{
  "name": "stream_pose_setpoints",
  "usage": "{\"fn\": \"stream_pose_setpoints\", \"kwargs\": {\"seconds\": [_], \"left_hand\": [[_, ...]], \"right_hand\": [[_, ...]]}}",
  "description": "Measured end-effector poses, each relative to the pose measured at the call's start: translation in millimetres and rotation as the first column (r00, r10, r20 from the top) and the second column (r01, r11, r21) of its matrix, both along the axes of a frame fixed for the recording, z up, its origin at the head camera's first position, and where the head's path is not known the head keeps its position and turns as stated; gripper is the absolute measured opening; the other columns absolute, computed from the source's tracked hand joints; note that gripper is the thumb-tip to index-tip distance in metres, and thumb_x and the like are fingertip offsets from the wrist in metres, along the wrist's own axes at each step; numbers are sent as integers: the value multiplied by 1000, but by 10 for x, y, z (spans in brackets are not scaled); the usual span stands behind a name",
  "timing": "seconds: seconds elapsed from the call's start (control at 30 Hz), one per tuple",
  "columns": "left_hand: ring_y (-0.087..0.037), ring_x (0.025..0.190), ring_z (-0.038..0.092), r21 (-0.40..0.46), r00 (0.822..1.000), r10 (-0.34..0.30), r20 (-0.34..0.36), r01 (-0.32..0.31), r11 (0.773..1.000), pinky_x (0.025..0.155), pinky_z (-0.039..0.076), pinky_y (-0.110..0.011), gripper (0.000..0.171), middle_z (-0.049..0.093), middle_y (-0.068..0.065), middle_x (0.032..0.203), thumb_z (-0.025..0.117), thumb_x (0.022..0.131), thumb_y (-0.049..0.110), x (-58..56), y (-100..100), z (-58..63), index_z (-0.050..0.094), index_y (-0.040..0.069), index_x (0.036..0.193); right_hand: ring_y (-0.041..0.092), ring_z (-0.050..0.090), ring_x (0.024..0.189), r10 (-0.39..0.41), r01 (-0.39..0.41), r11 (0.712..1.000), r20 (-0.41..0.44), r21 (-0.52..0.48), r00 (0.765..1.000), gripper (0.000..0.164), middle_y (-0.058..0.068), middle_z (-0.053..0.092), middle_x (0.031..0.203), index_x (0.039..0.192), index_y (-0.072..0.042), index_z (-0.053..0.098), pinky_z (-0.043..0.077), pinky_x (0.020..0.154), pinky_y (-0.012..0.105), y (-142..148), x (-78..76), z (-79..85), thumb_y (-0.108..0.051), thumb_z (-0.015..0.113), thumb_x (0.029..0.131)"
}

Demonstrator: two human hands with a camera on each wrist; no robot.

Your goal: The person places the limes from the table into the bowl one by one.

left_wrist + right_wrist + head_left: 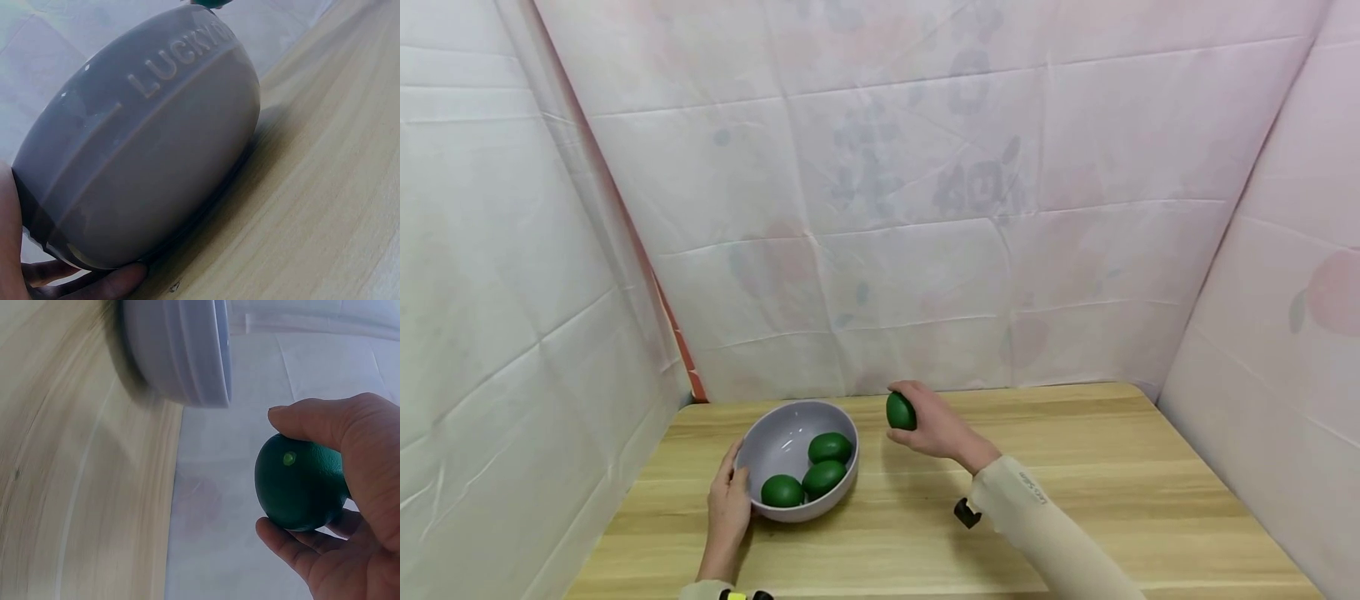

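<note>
A grey-purple bowl (775, 442) stands at the left of the table, three dark green avocados (825, 477) lying inside. My left hand (728, 500) holds the bowl by its left side. In the left wrist view, raised letters run along the bowl's outer wall (162, 144), and fingertips (128, 279) reach in by its base. To the right of the bowl, my right hand (932, 423) grips another avocado (899, 412) above the table. The right wrist view shows this avocado (300, 481) between thumb and fingers, a pale green stem spot facing the camera.
The wooden table (1075, 492) carries the bowl. Pale printed cloth (880, 275) hangs behind it, with more cloth at the left (512, 350) and right (1262, 333). A black wrist-mounted piece (967, 512) juts from the right sleeve.
</note>
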State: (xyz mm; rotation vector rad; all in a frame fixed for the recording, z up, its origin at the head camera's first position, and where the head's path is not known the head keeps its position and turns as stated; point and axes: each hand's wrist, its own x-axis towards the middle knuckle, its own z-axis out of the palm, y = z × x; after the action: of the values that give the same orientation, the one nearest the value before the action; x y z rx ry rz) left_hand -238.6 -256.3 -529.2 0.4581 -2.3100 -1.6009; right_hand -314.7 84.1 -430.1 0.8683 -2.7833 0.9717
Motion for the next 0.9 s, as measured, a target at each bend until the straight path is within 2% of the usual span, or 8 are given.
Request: {"fn": "stream_pose_setpoints", "kwargs": {"seconds": [0.4, 0.63, 0.9], "left_hand": [[-44, 154, 27, -1, 1000, -3, 14, 3, 1000, 124, 30, -61, 54, 27, -15, 168, 34, 107, 17, 12, -10, -4, 33, 23, 160], [-43, 154, 28, -12, 1000, 2, -5, -2, 1000, 124, 29, -60, 52, 30, -14, 167, 36, 107, 17, 2, 6, 19, 36, 22, 159], [-41, 155, 26, 0, 1000, -8, 15, 8, 1000, 125, 29, -59, 54, 28, -13, 168, 35, 107, 16, 21, 3, 10, 33, 22, 160]], "right_hand": [[31, 62, 115, 76, -77, 997, -26, -21, 997, 69, 19, 51, 146, 148, -10, 47, 59, 91, 47, -302, 31, 47, -20, 78, 87], [28, 61, 116, 88, -88, 996, -34, 1, 996, 70, 16, 50, 147, 150, -12, 45, 58, 92, 42, -439, 32, 17, -26, 77, 89], [28, 60, 119, 106, -106, 994, -10, -8, 994, 70, 15, 53, 145, 148, -8, 45, 56, 97, 43, -541, 69, 20, -25, 76, 89]]}}
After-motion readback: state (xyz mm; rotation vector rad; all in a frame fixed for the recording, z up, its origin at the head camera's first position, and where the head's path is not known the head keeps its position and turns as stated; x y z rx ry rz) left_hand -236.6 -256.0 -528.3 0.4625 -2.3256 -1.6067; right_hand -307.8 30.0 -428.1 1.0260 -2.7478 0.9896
